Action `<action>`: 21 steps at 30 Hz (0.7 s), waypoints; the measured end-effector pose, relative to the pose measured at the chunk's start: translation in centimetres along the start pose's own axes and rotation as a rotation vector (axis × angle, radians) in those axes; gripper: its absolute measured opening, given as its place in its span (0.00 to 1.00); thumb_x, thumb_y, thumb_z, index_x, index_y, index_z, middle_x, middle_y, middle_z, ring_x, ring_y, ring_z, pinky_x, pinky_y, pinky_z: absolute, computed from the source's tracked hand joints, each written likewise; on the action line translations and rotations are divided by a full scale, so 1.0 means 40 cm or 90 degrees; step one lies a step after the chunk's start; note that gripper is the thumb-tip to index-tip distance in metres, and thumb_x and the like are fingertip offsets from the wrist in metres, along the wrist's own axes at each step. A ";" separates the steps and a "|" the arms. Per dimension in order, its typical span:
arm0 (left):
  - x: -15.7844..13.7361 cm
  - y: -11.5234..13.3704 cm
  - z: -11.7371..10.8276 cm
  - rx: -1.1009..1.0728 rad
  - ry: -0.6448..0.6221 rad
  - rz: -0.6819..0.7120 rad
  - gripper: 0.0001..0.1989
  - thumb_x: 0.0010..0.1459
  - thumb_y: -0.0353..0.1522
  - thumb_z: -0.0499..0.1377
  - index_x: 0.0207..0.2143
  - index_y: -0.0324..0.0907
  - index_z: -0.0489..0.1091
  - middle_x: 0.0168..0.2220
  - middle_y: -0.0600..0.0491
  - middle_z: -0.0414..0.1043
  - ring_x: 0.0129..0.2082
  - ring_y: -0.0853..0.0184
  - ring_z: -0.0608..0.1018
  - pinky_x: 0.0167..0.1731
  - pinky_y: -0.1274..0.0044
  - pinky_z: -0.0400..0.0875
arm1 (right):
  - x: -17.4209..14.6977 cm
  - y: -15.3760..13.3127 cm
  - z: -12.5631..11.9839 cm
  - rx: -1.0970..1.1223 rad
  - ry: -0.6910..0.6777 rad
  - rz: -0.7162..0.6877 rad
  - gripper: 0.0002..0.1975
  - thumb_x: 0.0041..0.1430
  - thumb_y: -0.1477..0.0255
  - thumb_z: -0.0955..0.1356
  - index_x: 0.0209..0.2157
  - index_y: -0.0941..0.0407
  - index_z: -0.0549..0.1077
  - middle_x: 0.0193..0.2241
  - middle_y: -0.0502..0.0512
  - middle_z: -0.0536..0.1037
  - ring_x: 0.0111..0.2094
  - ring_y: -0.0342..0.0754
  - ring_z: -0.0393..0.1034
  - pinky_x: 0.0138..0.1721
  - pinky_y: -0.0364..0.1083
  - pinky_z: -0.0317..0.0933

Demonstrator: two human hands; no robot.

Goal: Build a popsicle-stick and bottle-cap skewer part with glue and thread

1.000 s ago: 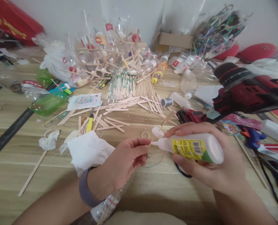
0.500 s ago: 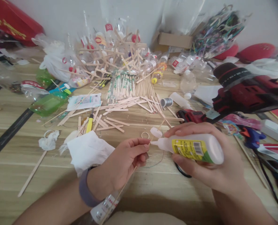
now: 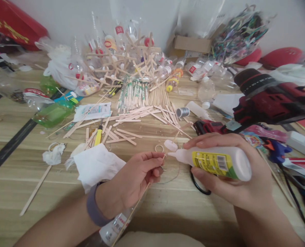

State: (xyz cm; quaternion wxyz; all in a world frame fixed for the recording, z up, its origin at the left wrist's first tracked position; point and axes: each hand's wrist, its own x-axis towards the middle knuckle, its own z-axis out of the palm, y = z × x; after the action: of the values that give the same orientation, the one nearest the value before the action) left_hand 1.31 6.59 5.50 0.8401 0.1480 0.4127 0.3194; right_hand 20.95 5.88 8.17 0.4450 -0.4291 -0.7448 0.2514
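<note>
My left hand (image 3: pixel 144 169) pinches a thin wooden stick (image 3: pixel 139 200) that runs from my lap up past my fingertips. A fine wire or thread loops out beside these fingers. In my right hand (image 3: pixel 234 171), closed around it, lies a glue bottle (image 3: pixel 214 163) with a yellow-green label. It is tilted on its side, nozzle pointing left, the tip close to the stick just beyond my left fingertips. Whether the tip touches the stick I cannot tell. Behind the nozzle shows a whitish oval piece (image 3: pixel 170 145). A small ring (image 3: pixel 159 148) lies on the table nearby.
Flat wooden sticks (image 3: pixel 121 135), skewers (image 3: pixel 159 94) and a yellow-handled tool (image 3: pixel 98 134) lie ahead. Plastic bottles (image 3: pixel 119 37) crowd the back. On the right sits a red-black power drill (image 3: pixel 270 99); on the left, white tissue (image 3: pixel 98 164) and a green bottle (image 3: pixel 55 113).
My right hand has drawn the glue bottle slightly to the right, so its nozzle tip stands a little farther from my left fingertips. My left hand is nearly still.
</note>
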 end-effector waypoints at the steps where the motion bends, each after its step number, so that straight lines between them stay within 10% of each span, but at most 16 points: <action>1: 0.000 0.000 0.000 0.001 -0.001 0.002 0.04 0.50 0.24 0.63 0.28 0.37 0.69 0.27 0.57 0.64 0.20 0.80 0.62 0.21 0.84 0.53 | 0.000 0.000 0.000 0.007 -0.001 -0.001 0.20 0.49 0.69 0.75 0.43 0.43 0.71 0.38 0.52 0.79 0.38 0.57 0.76 0.37 0.55 0.70; 21: 0.000 -0.002 -0.003 0.007 0.021 0.019 0.08 0.48 0.25 0.65 0.32 0.38 0.71 0.28 0.58 0.67 0.19 0.80 0.63 0.21 0.84 0.56 | 0.002 0.004 0.004 0.008 -0.014 0.004 0.20 0.48 0.70 0.75 0.43 0.44 0.71 0.38 0.51 0.79 0.38 0.56 0.76 0.37 0.53 0.69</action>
State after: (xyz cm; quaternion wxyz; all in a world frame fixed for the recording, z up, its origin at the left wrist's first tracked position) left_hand 1.27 6.52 5.37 0.8277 0.1534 0.4256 0.3321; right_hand 20.85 6.04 8.00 0.4386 -0.4261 -0.7466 0.2621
